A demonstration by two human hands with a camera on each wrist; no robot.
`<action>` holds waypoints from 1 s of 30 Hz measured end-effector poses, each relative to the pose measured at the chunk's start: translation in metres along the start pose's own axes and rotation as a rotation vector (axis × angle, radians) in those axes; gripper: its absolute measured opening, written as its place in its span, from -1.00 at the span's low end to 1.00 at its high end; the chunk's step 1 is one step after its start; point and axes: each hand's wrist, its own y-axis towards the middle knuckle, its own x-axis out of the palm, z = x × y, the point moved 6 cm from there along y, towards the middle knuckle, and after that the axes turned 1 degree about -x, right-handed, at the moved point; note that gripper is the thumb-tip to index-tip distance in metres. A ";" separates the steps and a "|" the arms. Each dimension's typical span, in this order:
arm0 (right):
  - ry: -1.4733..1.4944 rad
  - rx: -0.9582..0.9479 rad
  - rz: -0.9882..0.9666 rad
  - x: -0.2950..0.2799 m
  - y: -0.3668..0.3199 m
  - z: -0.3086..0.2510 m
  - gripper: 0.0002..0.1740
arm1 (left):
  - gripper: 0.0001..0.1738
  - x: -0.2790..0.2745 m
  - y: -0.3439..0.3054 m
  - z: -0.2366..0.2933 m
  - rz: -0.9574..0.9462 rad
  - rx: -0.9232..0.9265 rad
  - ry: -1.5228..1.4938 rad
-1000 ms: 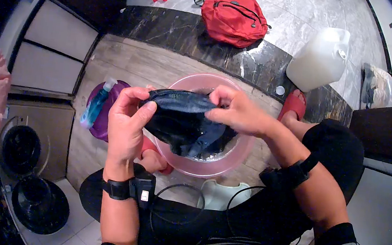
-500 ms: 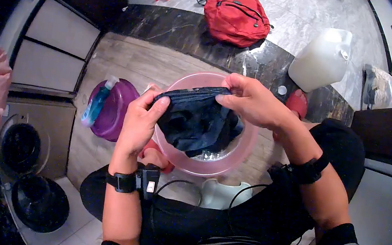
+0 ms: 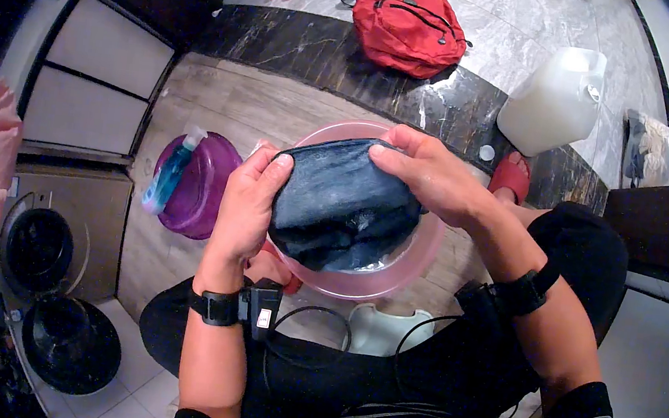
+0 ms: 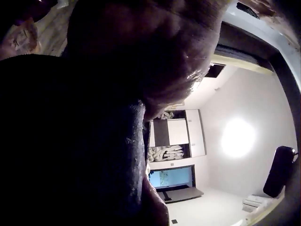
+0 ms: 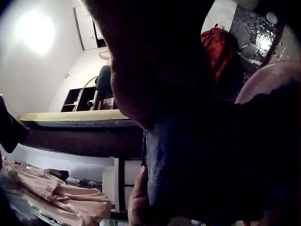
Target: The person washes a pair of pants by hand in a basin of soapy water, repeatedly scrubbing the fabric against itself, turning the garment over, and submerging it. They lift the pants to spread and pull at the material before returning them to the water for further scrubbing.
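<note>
A wet dark blue cloth [image 3: 344, 198] is stretched between both hands above a pink basin [image 3: 326, 284] with water in it. At the cloth's upper left edge the left hand [image 3: 248, 203] pinches it, thumb on top. The right hand [image 3: 437, 175] pinches its upper right edge, also with the thumb on top. In the left wrist view the cloth [image 4: 134, 155] is mostly in shadow beside the left hand [image 4: 150, 52]. In the right wrist view the cloth [image 5: 162, 160] hangs below the right hand [image 5: 155, 70]. The cloth's lower part reaches down into the basin.
A purple basin [image 3: 206, 215] with a blue bottle [image 3: 169, 178] across it lies to the left. Beyond the pink basin are a red backpack [image 3: 408, 32] and a white jug [image 3: 553, 102]. A pale green stool [image 3: 378, 330] stands near the knees, with black cables [image 3: 315, 307] close by.
The right hand has shifted slightly up and right, regripping the cloth's edge. The cloth has turned from a bunched, dark fold to a spread, lighter blue face. The left hand has moved slightly right.
</note>
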 end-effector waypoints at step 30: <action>-1.232 -0.238 0.045 0.000 -0.003 0.024 -0.58 | -0.66 0.006 0.013 -0.050 -0.037 -0.286 -0.143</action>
